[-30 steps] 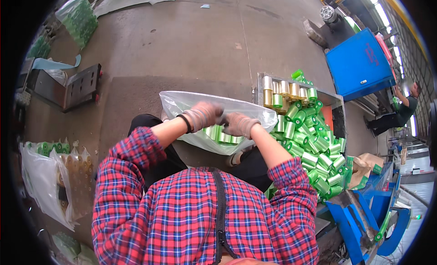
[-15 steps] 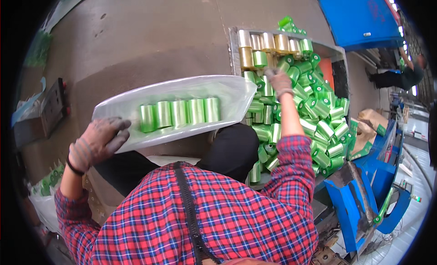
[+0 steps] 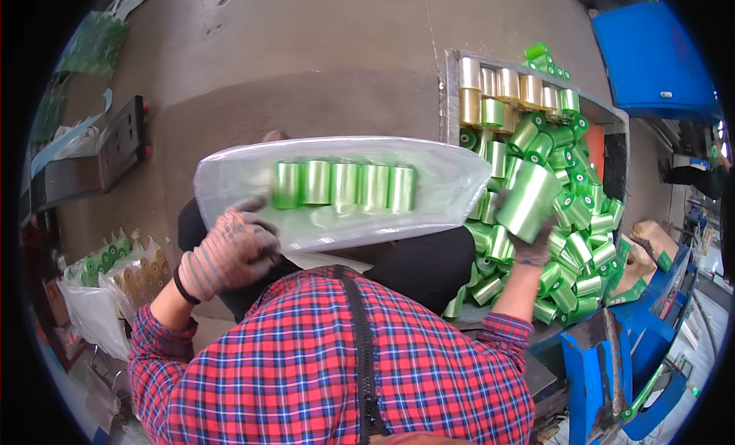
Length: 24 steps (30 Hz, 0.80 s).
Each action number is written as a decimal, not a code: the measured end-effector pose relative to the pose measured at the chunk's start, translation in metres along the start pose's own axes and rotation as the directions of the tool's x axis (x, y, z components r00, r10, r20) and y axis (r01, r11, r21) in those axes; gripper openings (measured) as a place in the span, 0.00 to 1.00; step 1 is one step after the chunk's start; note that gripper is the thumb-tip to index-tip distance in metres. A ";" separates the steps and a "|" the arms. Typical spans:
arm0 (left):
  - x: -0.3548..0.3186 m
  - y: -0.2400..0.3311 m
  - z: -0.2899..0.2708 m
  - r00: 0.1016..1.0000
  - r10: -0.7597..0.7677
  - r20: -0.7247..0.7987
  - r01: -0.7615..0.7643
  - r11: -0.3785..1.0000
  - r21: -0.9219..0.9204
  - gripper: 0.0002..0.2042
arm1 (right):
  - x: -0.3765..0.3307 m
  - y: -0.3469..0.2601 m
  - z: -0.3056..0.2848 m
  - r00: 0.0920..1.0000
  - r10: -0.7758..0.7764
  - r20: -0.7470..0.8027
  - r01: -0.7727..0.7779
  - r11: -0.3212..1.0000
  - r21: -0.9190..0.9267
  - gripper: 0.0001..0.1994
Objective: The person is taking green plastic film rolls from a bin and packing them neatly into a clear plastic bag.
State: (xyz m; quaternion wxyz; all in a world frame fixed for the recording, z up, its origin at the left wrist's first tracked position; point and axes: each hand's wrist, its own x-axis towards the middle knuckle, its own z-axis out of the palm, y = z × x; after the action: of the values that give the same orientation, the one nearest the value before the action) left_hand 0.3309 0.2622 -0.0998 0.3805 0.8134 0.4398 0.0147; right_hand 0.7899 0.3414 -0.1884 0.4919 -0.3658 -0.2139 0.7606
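The left hand (image 3: 236, 250) has loosely bent fingers (image 3: 262, 244), a bit apart, with the left arm (image 3: 171, 310) below it. Well off to its right, the right hand (image 3: 534, 244) grips, with the right arm (image 3: 519, 290) below.

From my station I see a red shirt (image 3: 283, 368) checked in blue and white, a black zip (image 3: 360, 322), the striped left glove (image 3: 232, 251) with dark fingertips, a whitish bag (image 3: 230, 177), green rolls (image 3: 346, 183), gold rolls (image 3: 508, 86) and a blue box (image 3: 651, 58).

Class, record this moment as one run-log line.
right hand: holding green roll | left hand: by clear bag | bag: five green rolls inside | bin: gold rolls, more green rolls
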 end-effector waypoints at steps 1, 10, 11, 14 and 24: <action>-0.003 0.010 -0.010 0.966 0.066 -0.251 -0.106 0.983 -0.149 0.03 | -0.007 -0.013 0.025 0.998 -0.013 0.062 0.016 0.999 -0.048 0.49; -0.012 -0.092 0.049 0.577 -0.648 -0.497 0.182 0.696 -0.695 0.24 | 0.070 0.129 0.218 0.783 0.577 0.233 0.429 -0.229 -0.874 0.22; -0.004 -0.079 0.051 0.580 -0.602 -0.549 -0.191 0.555 -0.810 0.22 | 0.080 0.169 0.214 0.807 0.576 0.130 0.429 -0.421 -0.799 0.26; -0.003 -0.072 0.051 0.593 -0.569 -0.569 -0.378 0.427 -0.821 0.21 | 0.108 0.257 0.181 0.896 0.329 -0.299 -0.273 -0.122 -0.954 0.49; -0.002 -0.074 0.045 0.578 -0.417 -0.702 -0.274 0.711 -0.648 0.21 | 0.106 0.229 0.215 0.834 0.551 -0.012 0.088 -0.156 -0.984 0.30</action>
State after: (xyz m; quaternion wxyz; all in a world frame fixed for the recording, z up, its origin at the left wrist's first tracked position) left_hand 0.2936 0.2572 -0.1772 0.4126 0.4838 0.5581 0.5331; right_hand 0.4630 0.3473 -0.2438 -0.1582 -0.4615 -0.7286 0.4807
